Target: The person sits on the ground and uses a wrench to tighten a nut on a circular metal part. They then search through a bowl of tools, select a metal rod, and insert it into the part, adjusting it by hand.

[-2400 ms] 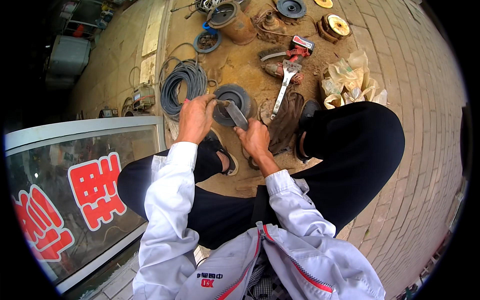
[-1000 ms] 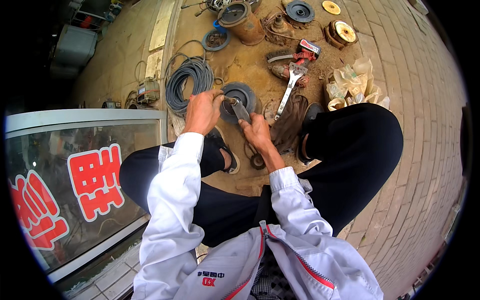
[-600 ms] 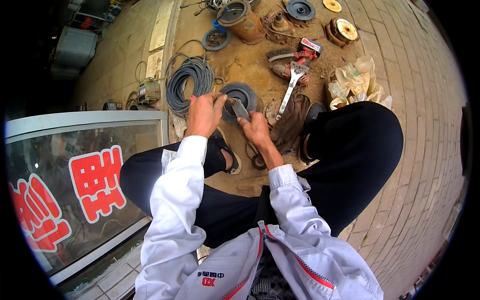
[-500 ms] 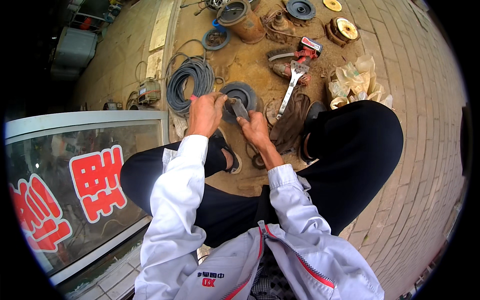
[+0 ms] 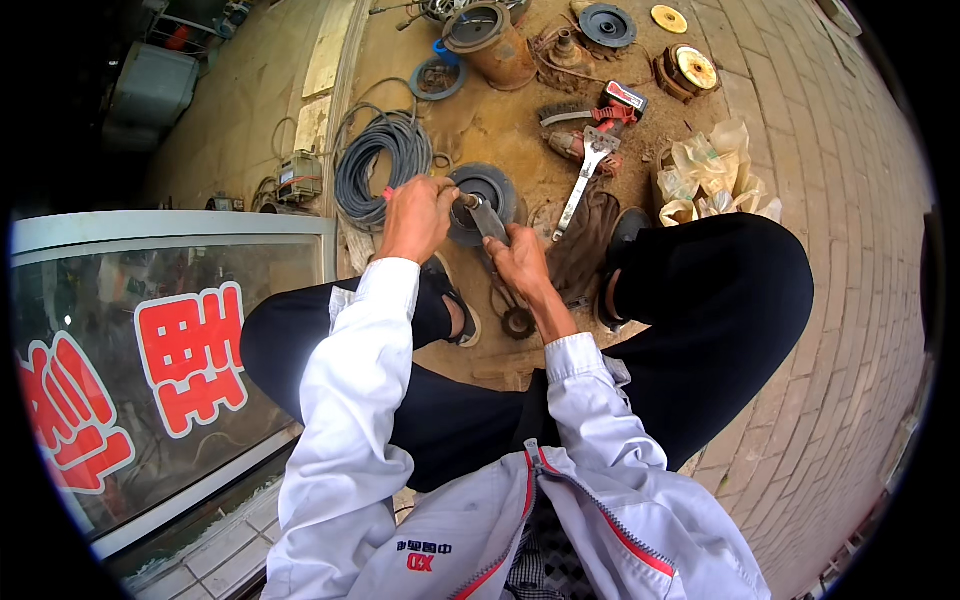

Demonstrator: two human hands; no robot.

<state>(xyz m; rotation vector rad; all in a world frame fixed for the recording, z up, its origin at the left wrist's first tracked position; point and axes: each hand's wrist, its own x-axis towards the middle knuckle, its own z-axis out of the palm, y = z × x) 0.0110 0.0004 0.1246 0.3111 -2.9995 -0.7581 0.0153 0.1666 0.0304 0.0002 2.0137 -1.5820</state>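
My left hand [image 5: 415, 216] is closed, pinching a short brownish metal piece [image 5: 467, 200] whose end shows beyond the fingertips. My right hand [image 5: 521, 257] grips a flat grey metal bar [image 5: 488, 221], which slants up and left. The bar's tip meets or overlaps the short piece; which one I cannot tell. Both hands are held above the ground, with a dark round disc-shaped part [image 5: 483, 187] just beyond them. Left of the disc lies a coil of grey cable [image 5: 372, 170].
A red cordless tool [image 5: 592, 140], a wire brush [image 5: 567, 113] and a silver adjustable wrench [image 5: 583, 178] lie ahead to the right. A rusty pump housing [image 5: 495, 50] stands farther off. Crumpled plastic bags [image 5: 712, 170] sit beyond my right knee. A framed glass panel [image 5: 180, 330] stands left.
Both hands keep their hold on the short metal piece and the flat bar. They have shifted only slightly, and more of the short piece's end shows now.
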